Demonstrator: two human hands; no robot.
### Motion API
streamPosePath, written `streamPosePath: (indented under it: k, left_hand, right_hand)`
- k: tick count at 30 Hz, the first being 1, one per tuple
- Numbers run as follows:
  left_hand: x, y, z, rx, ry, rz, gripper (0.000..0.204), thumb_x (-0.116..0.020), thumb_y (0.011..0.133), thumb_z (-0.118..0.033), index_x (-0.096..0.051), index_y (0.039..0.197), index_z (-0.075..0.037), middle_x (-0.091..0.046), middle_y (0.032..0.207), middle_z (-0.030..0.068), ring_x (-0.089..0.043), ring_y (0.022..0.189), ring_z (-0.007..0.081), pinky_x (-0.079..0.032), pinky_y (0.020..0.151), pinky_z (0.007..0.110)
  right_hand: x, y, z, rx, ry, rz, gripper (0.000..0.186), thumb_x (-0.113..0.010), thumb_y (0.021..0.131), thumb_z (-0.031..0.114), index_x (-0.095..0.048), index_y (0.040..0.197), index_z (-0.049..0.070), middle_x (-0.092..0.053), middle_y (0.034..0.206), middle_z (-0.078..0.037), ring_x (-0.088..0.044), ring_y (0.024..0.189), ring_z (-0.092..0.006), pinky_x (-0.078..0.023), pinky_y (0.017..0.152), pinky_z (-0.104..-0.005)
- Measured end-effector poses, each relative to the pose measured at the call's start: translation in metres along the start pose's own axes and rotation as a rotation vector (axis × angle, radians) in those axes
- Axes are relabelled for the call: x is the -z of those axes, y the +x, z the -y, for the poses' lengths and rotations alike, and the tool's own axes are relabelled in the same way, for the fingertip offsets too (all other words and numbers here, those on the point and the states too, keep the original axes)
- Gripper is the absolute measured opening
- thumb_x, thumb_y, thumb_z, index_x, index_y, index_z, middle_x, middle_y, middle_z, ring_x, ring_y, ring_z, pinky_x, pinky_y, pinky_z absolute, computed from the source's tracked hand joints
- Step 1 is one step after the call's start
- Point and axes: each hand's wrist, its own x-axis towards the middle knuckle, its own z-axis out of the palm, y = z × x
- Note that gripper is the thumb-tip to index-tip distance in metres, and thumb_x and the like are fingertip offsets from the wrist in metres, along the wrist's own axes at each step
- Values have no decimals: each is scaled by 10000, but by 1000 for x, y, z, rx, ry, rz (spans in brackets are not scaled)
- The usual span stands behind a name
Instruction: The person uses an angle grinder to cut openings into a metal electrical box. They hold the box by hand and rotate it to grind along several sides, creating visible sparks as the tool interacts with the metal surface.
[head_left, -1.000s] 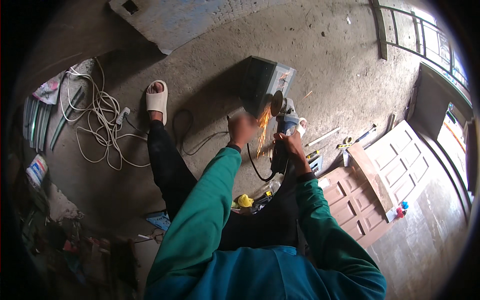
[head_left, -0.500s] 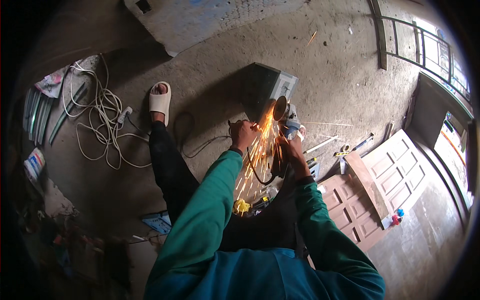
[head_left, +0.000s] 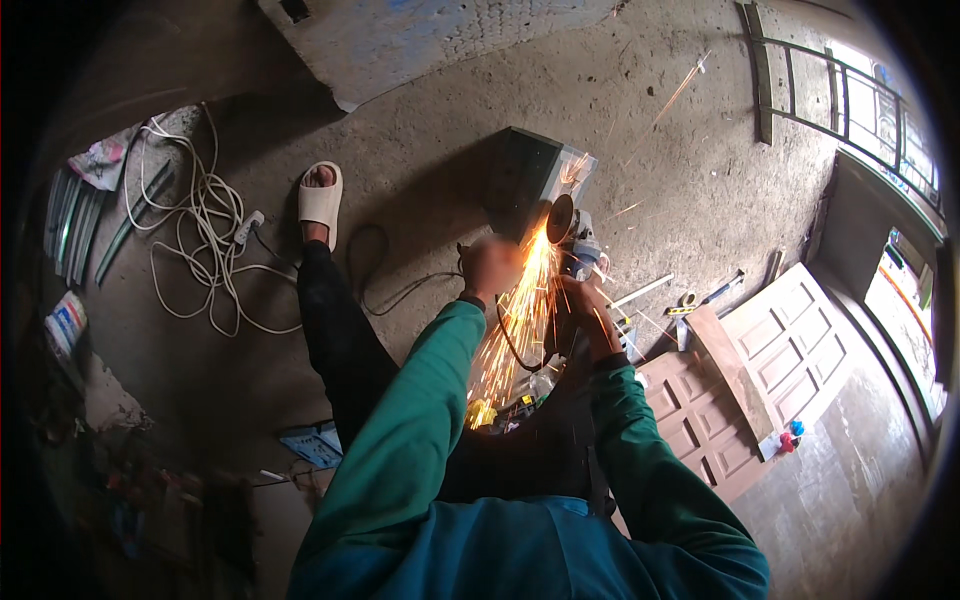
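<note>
My right hand is wrapped round an angle grinder, whose dark round disc faces up and left. A dense stream of orange sparks pours from the disc down toward my legs. Just left of the sparks, my left hand is closed and somewhat blurred; what it grips cannot be made out. Beyond both hands a grey box-shaped block stands on the floor, its pale right side beside the disc. Sparks hide the spot where the disc cuts.
Tangled white extension cable lies on the concrete at left, by metal strips. Brown panelled doors lie at right, near a tape roll. A yellow bag sits under the sparks. A metal frame stands far right.
The spark stream has grown thicker and brighter, reaching lower, and some sparks now fly up past the block. My hands and the grinder have hardly shifted.
</note>
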Motion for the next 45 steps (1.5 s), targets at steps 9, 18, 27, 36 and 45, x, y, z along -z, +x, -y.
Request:
streamPosePath:
  k: [9,18,27,36,45]
  left_hand:
    - [7,-2,-18,53,104,219,269,-681,829,-228,-613,915,18,-641,918,208,-623,880,341,-480,783,414]
    - [7,2,-17,-85,171,-52,163,-715,746,-279,-745,749,-119,-687,710,108,-655,677,289,-476,659,399]
    - [33,-5,-59,-141,297,-17,180,-729,740,-281,-729,719,-102,-675,672,110,-657,682,294,-468,664,404]
    - [30,-4,-60,-67,224,32,178,-723,743,-284,-729,728,-107,-688,722,96,-659,733,286,-464,711,408]
    - [26,-2,-53,-55,209,44,177,-727,748,-294,-742,771,-120,-691,735,100,-659,721,284,-456,705,414]
  right_hand:
    - [12,12,-14,-275,101,74,343,-750,688,91,-567,950,-33,-615,755,-100,-616,580,-195,-501,542,-314]
    - [14,16,-10,-28,-73,81,398,-727,661,117,-550,989,-23,-596,783,-94,-595,569,-199,-480,544,-303]
    - [28,-11,-14,-80,16,33,393,-727,656,146,-552,956,-37,-595,766,-92,-598,575,-203,-479,556,-304]
    - [23,9,-16,-140,121,71,290,-714,700,120,-552,875,-45,-602,680,-87,-610,563,-190,-493,534,-294]
    - [21,4,14,-174,131,122,220,-704,720,106,-557,825,-18,-606,687,-99,-631,572,-191,-503,521,-292]
